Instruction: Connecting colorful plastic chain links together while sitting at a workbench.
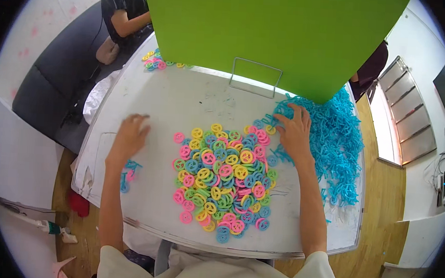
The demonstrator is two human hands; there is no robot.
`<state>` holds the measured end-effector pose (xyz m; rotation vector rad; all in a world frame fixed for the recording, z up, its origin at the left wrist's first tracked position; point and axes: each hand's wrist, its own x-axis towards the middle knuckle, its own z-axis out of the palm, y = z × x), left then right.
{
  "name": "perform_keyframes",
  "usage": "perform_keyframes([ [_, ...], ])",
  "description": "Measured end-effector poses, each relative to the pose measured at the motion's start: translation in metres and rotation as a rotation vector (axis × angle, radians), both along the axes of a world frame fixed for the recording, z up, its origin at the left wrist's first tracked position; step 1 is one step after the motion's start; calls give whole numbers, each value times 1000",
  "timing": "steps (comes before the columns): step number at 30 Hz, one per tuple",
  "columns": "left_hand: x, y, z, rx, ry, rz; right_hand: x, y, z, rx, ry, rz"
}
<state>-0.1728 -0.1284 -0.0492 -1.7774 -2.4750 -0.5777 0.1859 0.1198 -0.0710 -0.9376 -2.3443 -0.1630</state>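
A pile of small plastic rings (223, 177) in pink, yellow, green and blue lies in the middle of the white table (184, 101). My right hand (294, 131) rests flat, fingers spread, at the pile's upper right edge, touching blue plastic strips (337, 141) heaped on the right. My left hand (130, 135) hovers over bare table left of the pile, fingers loosely curled and blurred, holding nothing I can see. A few assembled pieces (128, 171) in blue and pink lie near my left wrist.
A large green board (270, 30) stands at the table's far side, with a wire stand (255, 77) before it. Another small heap of rings (158, 61) lies far left, near a person in dark clothes (123, 10). A grey sofa (58, 78) is left.
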Motion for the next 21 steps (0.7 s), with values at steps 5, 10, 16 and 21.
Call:
perform_keyframes([
  [5, 37, -48, -14, -228, 99, 84, 9, 12, -6, -53, 87, -11],
  [10, 63, -46, 1, -87, 300, 132, 9, 9, 6, -43, 273, -11],
  [16, 135, 20, 17, 233, -431, -186, 22, 1, 31, -59, 490, -9],
  [21, 166, 55, 2, 194, -280, -357, 34, -8, 26, -365, 899, 14],
])
